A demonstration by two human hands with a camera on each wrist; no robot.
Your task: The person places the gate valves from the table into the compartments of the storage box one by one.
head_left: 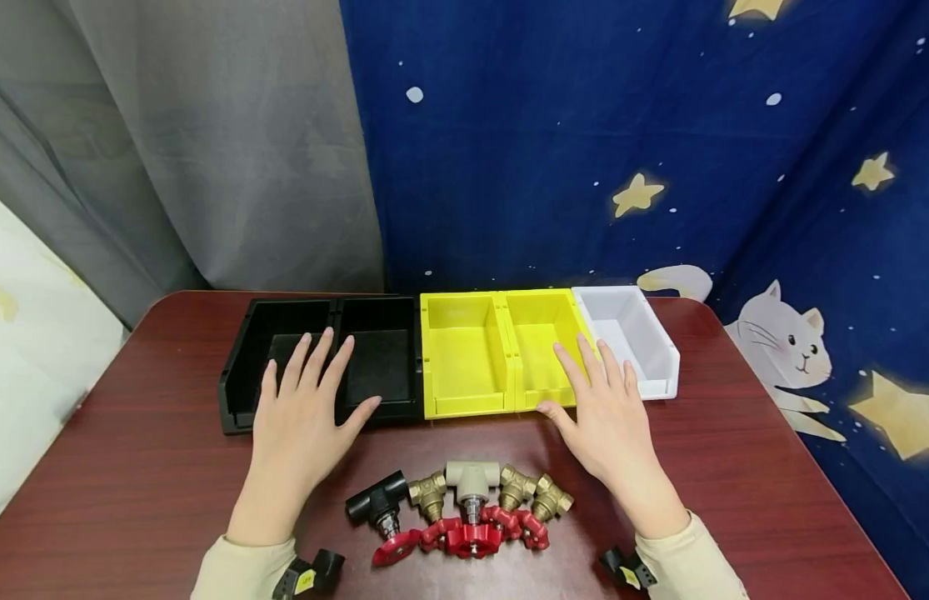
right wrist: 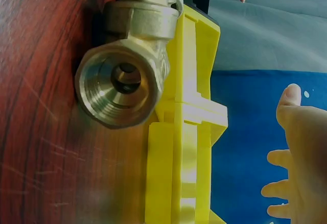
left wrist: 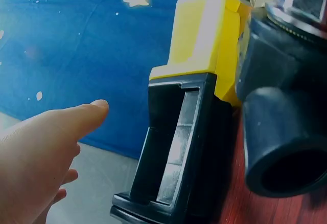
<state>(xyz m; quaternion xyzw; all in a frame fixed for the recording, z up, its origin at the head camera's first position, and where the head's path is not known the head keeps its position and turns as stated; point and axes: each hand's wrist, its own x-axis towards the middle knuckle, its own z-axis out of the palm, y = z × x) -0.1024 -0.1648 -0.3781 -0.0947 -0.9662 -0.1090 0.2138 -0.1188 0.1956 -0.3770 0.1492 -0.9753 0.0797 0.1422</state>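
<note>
Fingers spread, my left hand hovers by the front of the black bins in the head view, holding nothing. My right hand, also spread and without any object, is in front of the yellow bins and the white bin. Between the wrists lies a row of valves with red handwheels: a black tee-shaped valve at the left, a grey one in the middle, and brass valves beside them. The brass valve looms close in the right wrist view.
The bins stand side by side along the back of the reddish-brown table. Grey and blue curtains hang behind it. Each wrist wears a small black camera on a strap.
</note>
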